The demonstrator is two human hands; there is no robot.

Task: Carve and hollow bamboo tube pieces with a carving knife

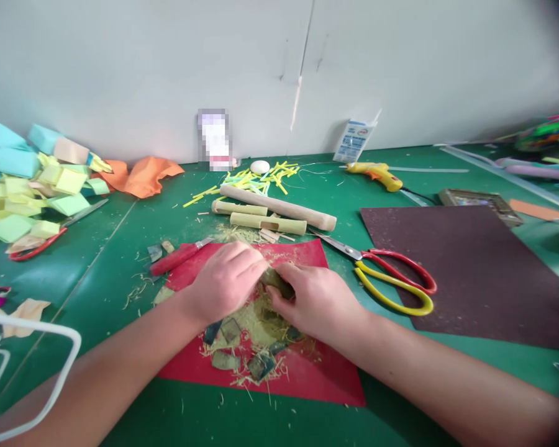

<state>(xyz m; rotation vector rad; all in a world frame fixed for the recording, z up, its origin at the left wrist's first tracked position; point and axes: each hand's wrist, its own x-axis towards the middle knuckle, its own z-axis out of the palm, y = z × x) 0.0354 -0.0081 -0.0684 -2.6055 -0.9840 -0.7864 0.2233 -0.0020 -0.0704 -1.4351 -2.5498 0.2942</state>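
Note:
My right hand (314, 301) is closed around a short greenish bamboo piece (279, 282) above a red sheet (326, 379). Against the far end of that piece, my left hand (230, 276) is closed with its fingers bent; what lies inside them is hidden. Beneath both hands, pale bamboo dust and shavings (256, 323) cover the sheet, mixed with several small dark scraps (226, 360). A red-handled knife (179, 257) rests beside my left hand. To the right of my right hand lie scissors (394, 279) with one red and one yellow handle.
Two cut bamboo tubes (268, 223) and a wooden rod (279, 208) lie behind the hands. Farther back are yellow-green strips (279, 177), a white egg-shaped object (259, 167) and a yellow glue gun (377, 176). Folded paper (18, 205) is heaped left; a dark brown sheet (461, 273) lies right.

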